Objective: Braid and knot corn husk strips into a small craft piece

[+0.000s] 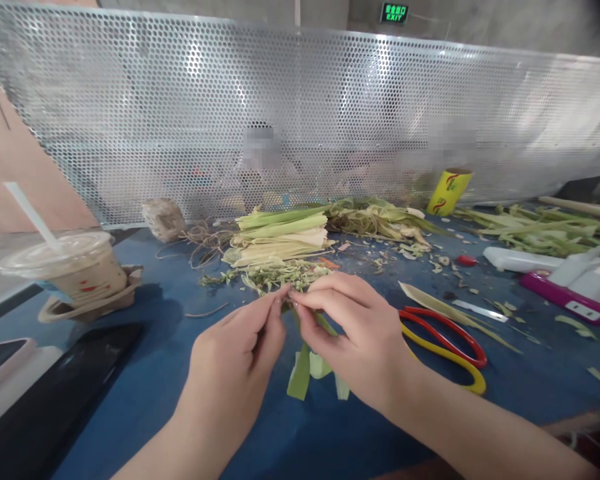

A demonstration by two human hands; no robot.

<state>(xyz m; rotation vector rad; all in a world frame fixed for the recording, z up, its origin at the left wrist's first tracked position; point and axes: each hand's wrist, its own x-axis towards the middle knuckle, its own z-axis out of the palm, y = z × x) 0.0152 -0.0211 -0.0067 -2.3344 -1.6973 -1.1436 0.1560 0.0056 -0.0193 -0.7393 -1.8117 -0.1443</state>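
My left hand (237,357) and my right hand (357,333) meet fingertip to fingertip above the blue table, both pinched closed. Green strips of plant husk (299,379) hang down below my right fingers, their upper ends gathered at the pinch. What my left fingertips grip is too small and covered to make out. Just beyond the fingers lies a heap of small dried green sprigs (275,273), and behind that a stack of pale green corn husks (280,233). Scissors with red and yellow handles (447,340) lie beside my right wrist, their blades hidden.
To the left stand a lidded drink cup (75,267) with a straw and a dark tablet-like slab (75,387). Brown twine (207,240) lies behind. At right are a slim white-bladed knife (480,310), a purple-and-white device (570,297) and a yellow roll (449,192). A perforated metal screen (300,100) closes the back.
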